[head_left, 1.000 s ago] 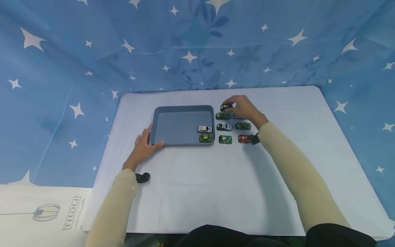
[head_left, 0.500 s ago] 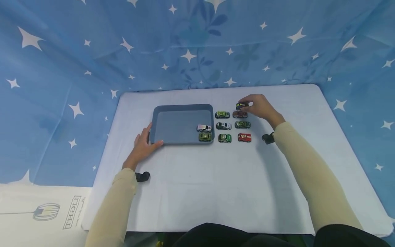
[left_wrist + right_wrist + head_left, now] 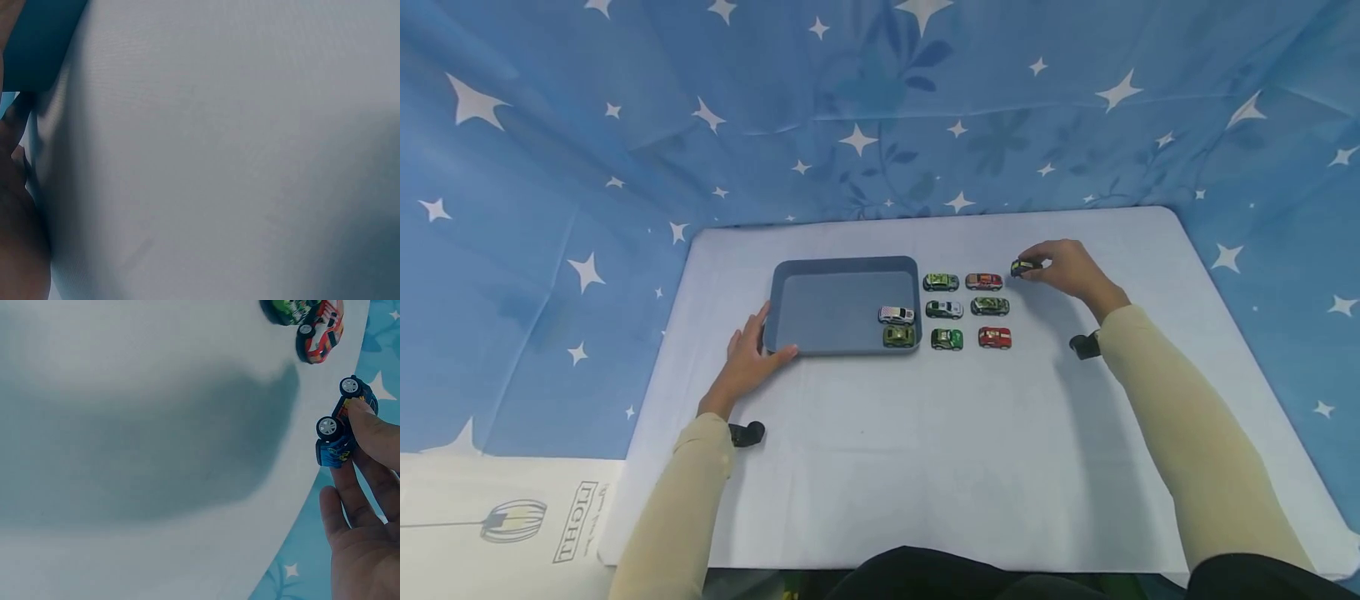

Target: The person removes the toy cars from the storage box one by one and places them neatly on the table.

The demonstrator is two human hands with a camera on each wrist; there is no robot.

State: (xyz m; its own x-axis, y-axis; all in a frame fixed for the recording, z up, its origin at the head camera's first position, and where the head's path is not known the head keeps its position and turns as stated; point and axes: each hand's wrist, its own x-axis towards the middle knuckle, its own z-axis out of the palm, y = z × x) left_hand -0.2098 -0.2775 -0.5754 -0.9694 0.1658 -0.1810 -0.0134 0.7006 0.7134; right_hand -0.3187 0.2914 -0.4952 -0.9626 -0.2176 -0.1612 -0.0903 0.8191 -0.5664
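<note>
My right hand (image 3: 1070, 268) pinches a dark blue toy car (image 3: 345, 422) between thumb and fingers. In the head view it is beyond the right end of the back row of cars. The right wrist view shows its wheels and yellow marks. My left hand (image 3: 747, 361) rests at the front left corner of a grey-blue tray (image 3: 842, 346), thumb at the front edge and fingers spread along the left side. Inside the tray, at its right, are a white toy car (image 3: 897, 315) and an olive green toy car (image 3: 898, 336). The left wrist view shows only part of this hand.
Right of the tray, toy cars stand in two columns: a light green car (image 3: 941, 282), a silver car (image 3: 944, 309) and a green car (image 3: 947, 339); then an orange-red car (image 3: 983, 282), a camouflage car (image 3: 990, 306) and a red car (image 3: 995, 337). A white table (image 3: 865, 483) lies beneath.
My right hand has carried the dark toy car rightward from behind the left column, past the right column. The orange-red car is now uncovered. My left hand and the tray have not moved.
</note>
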